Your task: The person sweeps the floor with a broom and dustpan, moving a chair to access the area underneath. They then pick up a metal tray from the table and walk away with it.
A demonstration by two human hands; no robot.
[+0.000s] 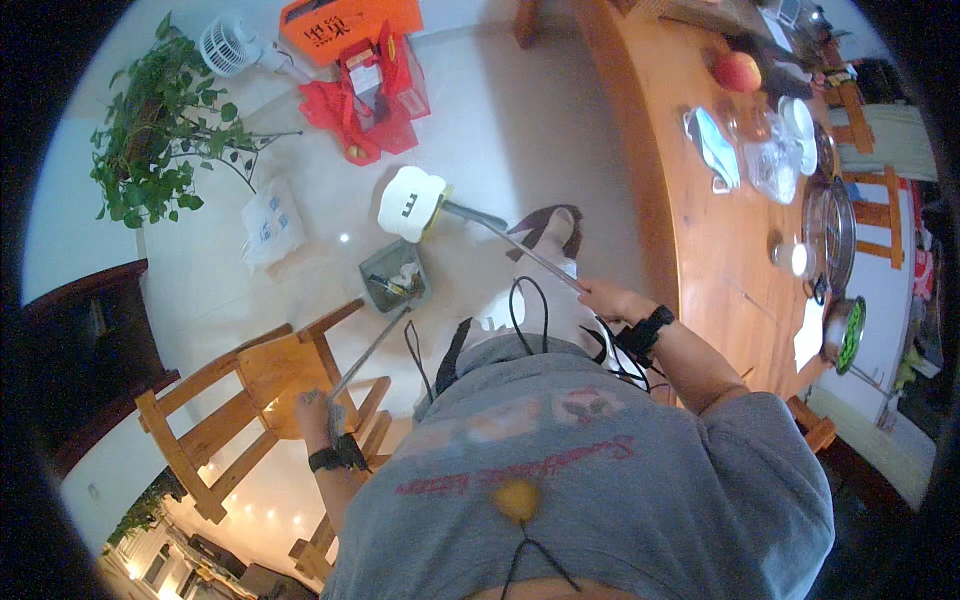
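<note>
My right hand (611, 300) is closed around a thin metal broom handle (544, 264). This slants forward to a narrow dark grey broom head (476, 214), near my foot in a dark slipper (559, 229). Beside the broom head is a white scalloped object (411, 202) with a black mark; what it is I cannot tell. My left hand (313, 416), slightly blurred, grips a long grey handle (371, 352). The handle runs to a grey-green dustpan (394, 277) on the floor, with some scraps inside. Black straps circle both wrists.
Left of me stands a wooden chair (285, 382). A white plastic bag (271, 225), red bags (382, 97), a leafy plant (150, 142) and a fan (225, 46) are ahead. On my right, a wooden table (712, 300) bears an apple (737, 71) and a face mask (712, 146).
</note>
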